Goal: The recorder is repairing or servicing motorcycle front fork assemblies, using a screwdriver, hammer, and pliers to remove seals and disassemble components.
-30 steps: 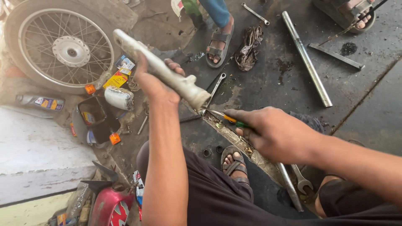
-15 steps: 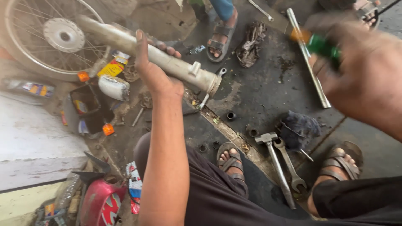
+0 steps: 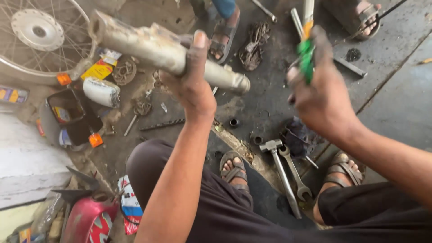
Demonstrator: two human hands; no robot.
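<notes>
Overhead, both hands raised above a greasy floor, well apart from each other. Left hand clamped round one grey metal tube, thumb up across it; tube lies roughly level, tilted down to the right, its narrow end free near mid-frame. Right hand closed on one screwdriver with a green and orange handle, shaft pointing up and out of frame. Tube and screwdriver not touching.

On the floor below: one hammer and one spanner side by side between the person's two sandalled feet, heads near a dark rag. One thin spring left of the left wrist. At least three small dark rings scattered near a strip in the floor. One spoked wheel top left, one white can just below it, two small orange caps near a black tray. One long steel rod top right behind the right hand. One grimy bundle top centre, beside another person's sandalled foot. One red panel bottom left
</notes>
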